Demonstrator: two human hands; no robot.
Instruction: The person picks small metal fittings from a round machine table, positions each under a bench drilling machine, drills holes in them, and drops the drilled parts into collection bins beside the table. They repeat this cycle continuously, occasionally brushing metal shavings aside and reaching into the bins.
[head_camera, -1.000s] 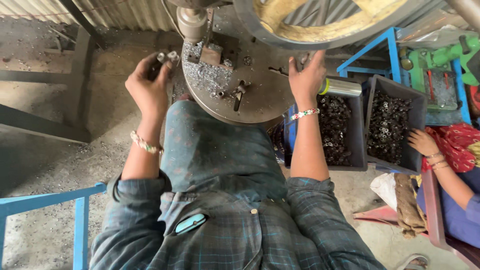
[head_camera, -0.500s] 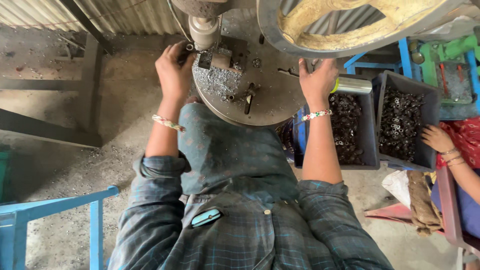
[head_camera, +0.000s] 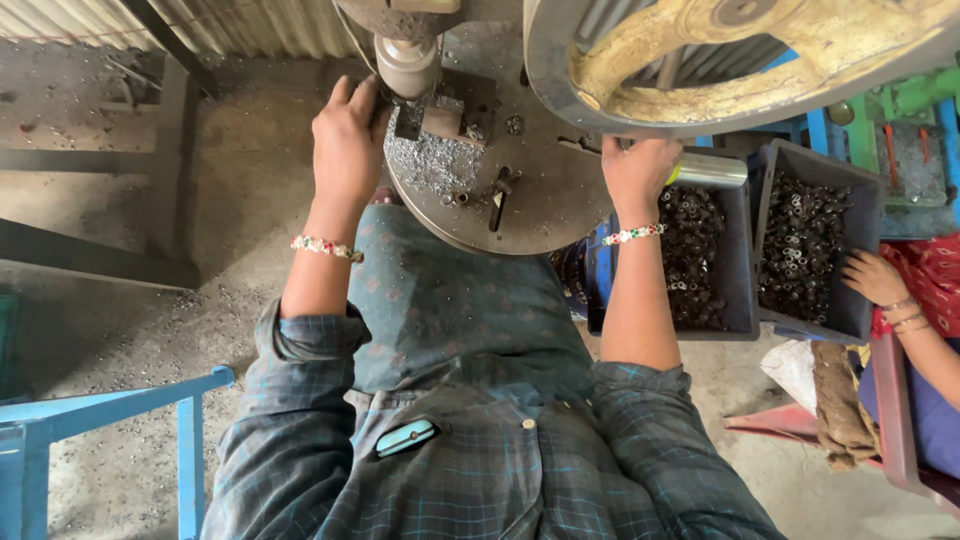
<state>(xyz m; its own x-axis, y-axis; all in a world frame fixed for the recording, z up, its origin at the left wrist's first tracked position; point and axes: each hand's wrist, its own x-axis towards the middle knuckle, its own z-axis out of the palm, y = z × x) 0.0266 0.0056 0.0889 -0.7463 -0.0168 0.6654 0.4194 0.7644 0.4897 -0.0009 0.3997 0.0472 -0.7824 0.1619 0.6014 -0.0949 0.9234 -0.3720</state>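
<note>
I look down over my lap at a round metal press table (head_camera: 540, 215). My left hand (head_camera: 345, 140) reaches to the press's grey ram (head_camera: 408, 62), fingers curled beside the small die block (head_camera: 440, 122); whatever it pinches is hidden. Metal shavings (head_camera: 430, 160) cover the table beside that hand. My right hand (head_camera: 640, 170) rests on the table's right edge, under the large flywheel (head_camera: 740, 50), fingers bent over the rim next to a shiny metal cylinder (head_camera: 705, 170). I cannot see anything gripped in it.
Two dark bins (head_camera: 745, 300) (head_camera: 860, 300) of small metal rings stand at the right. Another person's hand (head_camera: 872, 278) touches the far bin. A blue frame (head_camera: 110, 410) stands at the lower left. Dirt floor lies on the left.
My left hand has moved up and in toward the ram and die block. The view has shifted, and my right hand stays on the table's right edge.
</note>
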